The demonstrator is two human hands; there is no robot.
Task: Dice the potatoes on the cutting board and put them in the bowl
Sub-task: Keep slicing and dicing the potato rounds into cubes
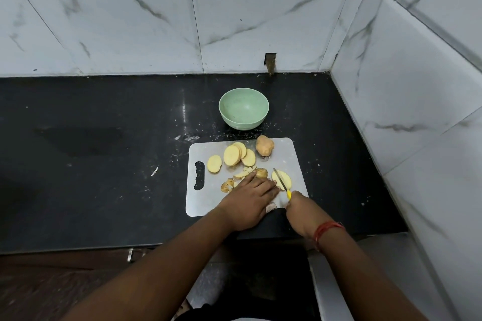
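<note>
Wall (156, 21): white tiles with grey lines, behind the cutting board and to its right.
Tabletop (91, 138): black and shiny, with small white crumbs near the cutting board.
Cutting board (289, 161): grey, flat on the tabletop, with a handle hole on its left side.
Left hand (247, 200): rests on the cutting board, fingers fairly straight, pressing down on a potato slice (283, 180).
Right hand (300, 206): at the near right edge of the cutting board, fingers curled tight around the yellow handle of the knife (281, 181).
Bowl (243, 108): light green, just behind the cutting board, nothing in it.
Whole potato (264, 145): on the far edge of the cutting board.
Round slices (236, 155): yellow, in the far middle of the cutting board.
Small cut bits (234, 180): on the cutting board, beside the left hand.
</note>
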